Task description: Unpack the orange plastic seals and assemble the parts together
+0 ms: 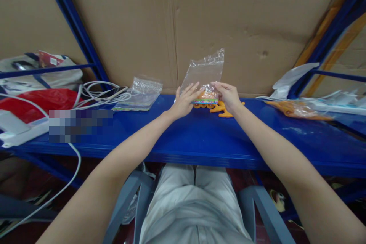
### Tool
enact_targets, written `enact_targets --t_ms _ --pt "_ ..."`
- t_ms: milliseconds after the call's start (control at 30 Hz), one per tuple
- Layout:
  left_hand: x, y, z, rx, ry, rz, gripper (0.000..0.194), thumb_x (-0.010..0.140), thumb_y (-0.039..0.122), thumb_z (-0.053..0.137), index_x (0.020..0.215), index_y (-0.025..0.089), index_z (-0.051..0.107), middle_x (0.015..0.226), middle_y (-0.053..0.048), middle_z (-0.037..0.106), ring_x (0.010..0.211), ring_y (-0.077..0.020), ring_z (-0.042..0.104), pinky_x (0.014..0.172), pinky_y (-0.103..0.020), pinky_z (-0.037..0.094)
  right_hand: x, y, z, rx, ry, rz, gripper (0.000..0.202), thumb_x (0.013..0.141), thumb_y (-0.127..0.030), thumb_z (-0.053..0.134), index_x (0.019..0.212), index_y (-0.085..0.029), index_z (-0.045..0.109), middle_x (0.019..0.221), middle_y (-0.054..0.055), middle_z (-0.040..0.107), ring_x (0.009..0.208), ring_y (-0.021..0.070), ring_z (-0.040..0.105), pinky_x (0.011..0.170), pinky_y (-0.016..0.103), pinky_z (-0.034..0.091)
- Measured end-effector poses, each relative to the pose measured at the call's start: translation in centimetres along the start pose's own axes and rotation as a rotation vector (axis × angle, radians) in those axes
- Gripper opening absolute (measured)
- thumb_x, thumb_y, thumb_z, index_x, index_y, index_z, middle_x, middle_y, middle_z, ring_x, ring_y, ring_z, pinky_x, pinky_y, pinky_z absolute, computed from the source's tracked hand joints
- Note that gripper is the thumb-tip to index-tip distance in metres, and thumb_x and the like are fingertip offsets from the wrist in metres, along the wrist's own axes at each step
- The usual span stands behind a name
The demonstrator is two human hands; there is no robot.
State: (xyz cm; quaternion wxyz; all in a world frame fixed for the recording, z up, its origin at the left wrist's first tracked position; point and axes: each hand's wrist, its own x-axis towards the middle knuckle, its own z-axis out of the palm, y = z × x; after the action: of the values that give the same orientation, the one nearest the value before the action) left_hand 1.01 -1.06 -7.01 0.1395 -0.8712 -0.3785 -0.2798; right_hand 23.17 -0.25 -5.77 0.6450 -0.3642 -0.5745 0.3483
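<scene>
A clear plastic bag with a colourful strip and orange pieces at its lower end stands over the blue table. My left hand lies against the bag's left side, fingers spread. On the other side, my right hand pinches the bag's right edge between thumb and fingertips. Orange plastic pieces lie on the table beside and partly behind my right hand.
Left on the table are another clear bag, white cables, a red bag and a power strip. A bag of orange pieces lies right. Cardboard stands behind.
</scene>
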Motion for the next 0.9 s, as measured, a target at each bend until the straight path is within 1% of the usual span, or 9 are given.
enact_targets --t_ms 100,267,333,433,500,567,633,767,900 --pt "0.1 -0.3 0.0 0.007 -0.006 -0.024 0.075 0.091 0.009 0.044 0.157 0.043 0.037 0.169 -0.001 0.032 0.156 -0.0272 0.03 0.122 -0.068 0.011 -0.2 -0.4 0.3 -0.094 -0.011 -0.099 0.04 0.075 -0.057 0.08 0.092 -0.021 0.081 0.089 0.006 0.078 0.08 0.0212 0.07 0.072 0.038 0.06" --pt "0.4 -0.6 -0.3 -0.062 0.092 -0.039 0.064 0.093 0.011 0.046 0.148 0.043 0.052 0.163 -0.002 0.043 0.152 -0.0267 0.038 0.122 -0.07 0.009 -0.6 -1.7 0.0 -0.362 -0.009 -0.31 0.028 0.084 -0.05 0.076 0.087 -0.023 0.081 0.097 0.007 0.076 0.103 0.0234 0.069 0.095 0.041 0.055" --pt "0.5 -0.7 -0.6 -0.09 0.137 -0.04 0.056 0.095 0.016 0.05 0.144 0.043 0.057 0.16 -0.003 0.048 0.151 -0.0271 0.04 0.122 -0.07 0.009 -0.7 -2.0 -0.2 -0.501 -0.027 -0.375 0.027 0.088 -0.05 0.071 0.095 -0.025 0.081 0.108 0.008 0.075 0.113 0.0252 0.066 0.104 0.045 0.051" --pt "0.4 -0.8 -1.3 -0.111 0.182 -0.043 0.049 0.095 0.023 0.056 0.139 0.042 0.061 0.156 -0.003 0.053 0.15 -0.0277 0.042 0.123 -0.069 0.008 -0.7 -1.8 -0.6 -0.712 -0.072 -0.452 0.035 0.096 -0.05 0.06 0.115 -0.028 0.078 0.133 0.009 0.068 0.131 0.0293 0.058 0.115 0.052 0.041" --pt "0.3 -0.8 -1.9 -0.109 0.2 -0.051 0.048 0.095 0.023 0.056 0.138 0.041 0.062 0.155 -0.004 0.054 0.15 -0.0278 0.042 0.124 -0.068 0.007 -0.7 -1.5 -0.8 -0.85 -0.096 -0.478 0.038 0.1 -0.047 0.053 0.127 -0.031 0.073 0.146 0.008 0.06 0.141 0.0313 0.049 0.121 0.058 0.03" --pt "0.2 -1.0 -2.6 -0.098 0.222 -0.06 0.048 0.095 0.022 0.053 0.138 0.04 0.062 0.155 -0.004 0.054 0.15 -0.0277 0.042 0.124 -0.067 0.007 -0.8 -1.1 -0.9 -0.97 -0.113 -0.487 0.039 0.101 -0.042 0.049 0.133 -0.033 0.069 0.154 0.006 0.054 0.147 0.0325 0.042 0.123 0.064 0.02" --pt "0.2 -1.3 -3.3 -0.086 0.259 -0.076 0.05 0.094 0.02 0.051 0.138 0.041 0.062 0.156 -0.002 0.054 0.151 -0.0277 0.04 0.125 -0.067 0.005 -0.9 -0.8 -0.8 -1.055 -0.134 -0.494 0.04 0.101 -0.037 0.047 0.136 -0.033 0.067 0.158 0.005 0.049 0.15 0.0329 0.039 0.123 0.067 0.015" --pt "0.4 -2.4 -5.0 -0.089 0.363 -0.141 0.053 0.092 0.02 0.05 0.139 0.044 0.06 0.157 0.002 0.052 0.153 -0.0295 0.035 0.125 -0.068 0.001 -1.1 -0.3 -0.6 -1.128 -0.204 -0.493 0.042 0.099 -0.03 0.048 0.135 -0.029 0.068 0.161 0.007 0.047 0.15 0.0334 0.038 0.122 0.07 0.016" --pt "0.7 -3.5 -6.9 -0.1 0.428 -0.189 0.05 0.092 0.02 0.049 0.134 0.042 0.063 0.157 0.005 0.052 0.154 -0.031 0.033 0.125 -0.071 -0.003 -1.3 0.6 -0.5 -1.138 -0.294 -0.442 0.044 0.095 -0.028 0.052 0.136 -0.028 0.068 0.161 0.008 0.045 0.149 0.0342 0.04 0.121 0.071 0.02"
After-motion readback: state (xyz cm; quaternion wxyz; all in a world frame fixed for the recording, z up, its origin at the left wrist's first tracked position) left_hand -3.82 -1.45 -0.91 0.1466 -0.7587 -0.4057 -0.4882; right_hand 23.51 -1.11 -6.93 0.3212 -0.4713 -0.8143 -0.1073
